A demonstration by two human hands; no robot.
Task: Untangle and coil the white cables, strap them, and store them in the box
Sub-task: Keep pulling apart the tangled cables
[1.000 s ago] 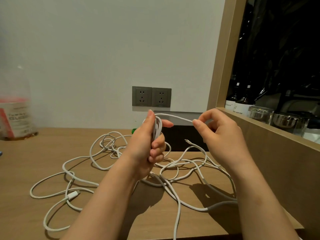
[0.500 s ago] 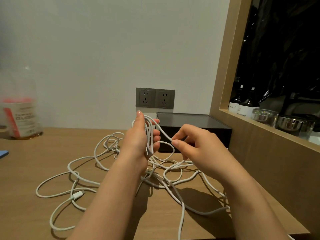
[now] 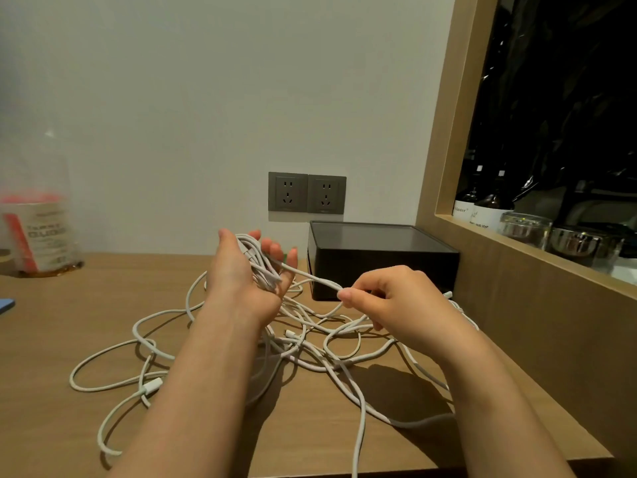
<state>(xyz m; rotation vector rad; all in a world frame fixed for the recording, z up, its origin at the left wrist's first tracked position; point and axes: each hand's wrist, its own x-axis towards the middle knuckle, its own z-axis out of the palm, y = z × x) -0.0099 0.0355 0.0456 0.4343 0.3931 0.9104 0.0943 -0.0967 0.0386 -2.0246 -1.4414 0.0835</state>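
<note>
Several white cables point(image 3: 312, 355) lie tangled in loose loops on the wooden desk point(image 3: 69, 305). My left hand point(image 3: 234, 281) is raised over the tangle with its fingers spread and nearly straight. A small coil of white cable point(image 3: 259, 262) lies across its palm. From the coil a strand runs right to my right hand point(image 3: 406, 301), which pinches it between thumb and forefinger. The black box point(image 3: 382, 262) stands closed at the back right against the wall, just behind my right hand. A white plug point(image 3: 152, 386) lies at the front left.
Two grey wall sockets point(image 3: 306, 193) sit above the box. A clear plastic container point(image 3: 34, 232) with a red label stands at the back left. A wooden-framed recess point(image 3: 458, 167) on the right holds bottles point(image 3: 482, 208) and glass jars point(image 3: 525, 229). A blue item point(image 3: 5, 304) shows at the left edge.
My left hand has opened its fingers from gripping the coil and sunk lower. My right hand moved down and right, drawing a strand out from the coil. The view shifted and the box came into sight.
</note>
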